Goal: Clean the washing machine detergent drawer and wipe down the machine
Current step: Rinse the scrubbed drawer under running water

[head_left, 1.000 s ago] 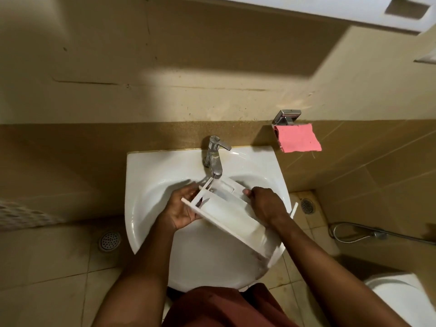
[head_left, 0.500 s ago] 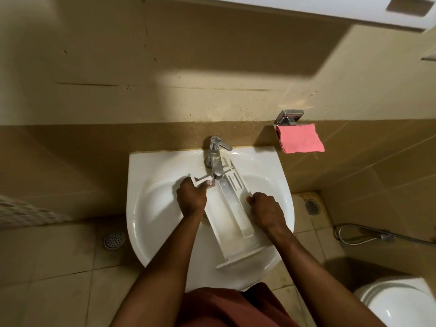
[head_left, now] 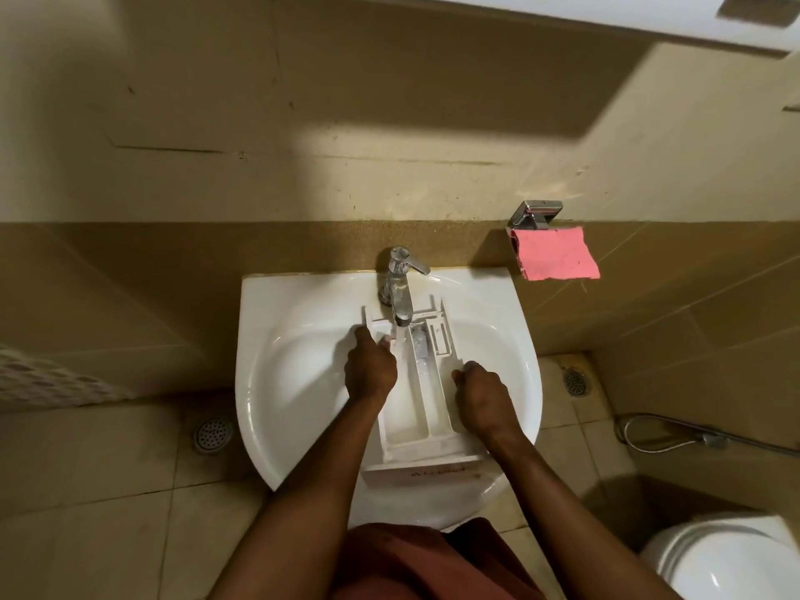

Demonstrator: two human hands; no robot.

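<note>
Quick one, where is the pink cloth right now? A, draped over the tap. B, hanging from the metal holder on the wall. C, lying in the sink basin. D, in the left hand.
B: the pink cloth hangs from the metal holder on the wall, right of the sink, while the left hand and right hand hold the detergent drawer.

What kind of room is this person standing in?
Most likely a bathroom: there is a white sink with a tap, a toilet at the lower right, and a floor drain set in tiles.
</note>
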